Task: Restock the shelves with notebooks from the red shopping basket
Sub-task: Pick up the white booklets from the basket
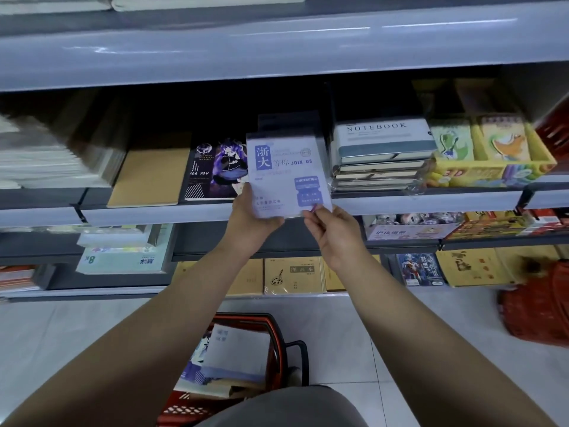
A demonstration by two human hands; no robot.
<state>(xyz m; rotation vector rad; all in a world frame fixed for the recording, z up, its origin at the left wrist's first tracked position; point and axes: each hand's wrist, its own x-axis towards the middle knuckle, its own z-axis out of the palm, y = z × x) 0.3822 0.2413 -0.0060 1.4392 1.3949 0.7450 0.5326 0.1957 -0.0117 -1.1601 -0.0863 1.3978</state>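
While both hands' fingers (271,221) pinch its lower edge, the notebook (284,174) stands above them.

Shelf (197,212) bears kraft notebook (151,177), perhaps stacked

Showing in view: two hands, the left hand (246,215) and right hand (334,231), together holding one white notebook (284,171). Lying on the middle shelf (154,214): one brown notebook (151,177), one dark cartoon notebook (217,169), one stack of notebooks (381,155) whose count is unclear, and one yellow box (489,155) with two compartments. Standing on the floor: two red baskets, one red basket (271,340) below the arms and one (537,306) at right.
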